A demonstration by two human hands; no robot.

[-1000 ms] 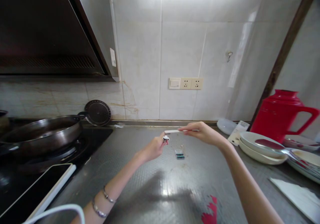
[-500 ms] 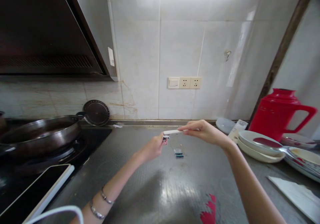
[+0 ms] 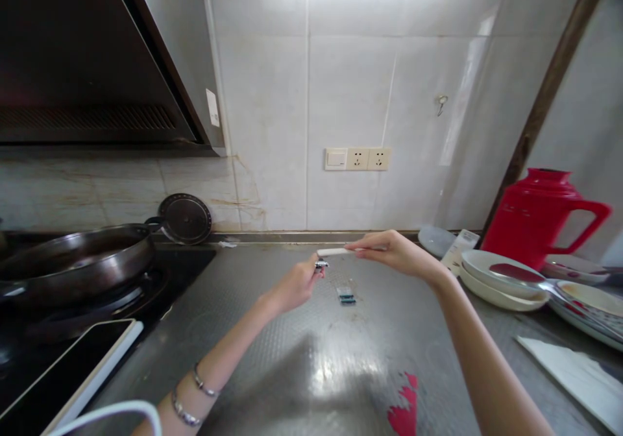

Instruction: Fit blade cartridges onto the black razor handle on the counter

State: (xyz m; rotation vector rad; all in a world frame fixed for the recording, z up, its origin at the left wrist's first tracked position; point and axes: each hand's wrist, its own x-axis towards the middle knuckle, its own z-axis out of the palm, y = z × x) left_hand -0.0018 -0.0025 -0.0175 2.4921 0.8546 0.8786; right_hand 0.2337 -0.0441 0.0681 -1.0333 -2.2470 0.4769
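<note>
Nearest on the metal counter [image 3: 272, 364] lay a red patch [image 3: 405, 410]; beyond it sat two small teal bars [image 3: 347, 300], one behind the other; the left hand [image 3: 302, 281] was curled nearly closed, a silvery piece [image 3: 322, 265] held at its fingers, though whether it also gripped the white stick [image 3: 333, 252] could not be told; the stick lay nearly level between the hands, its left end by the left thumb, its right end pinched by the right hand [image 3: 396, 252]; it seemed light, stiff and perhaps slippery, best held by that end; farther back was a socket panel [image 3: 357, 159].
</note>
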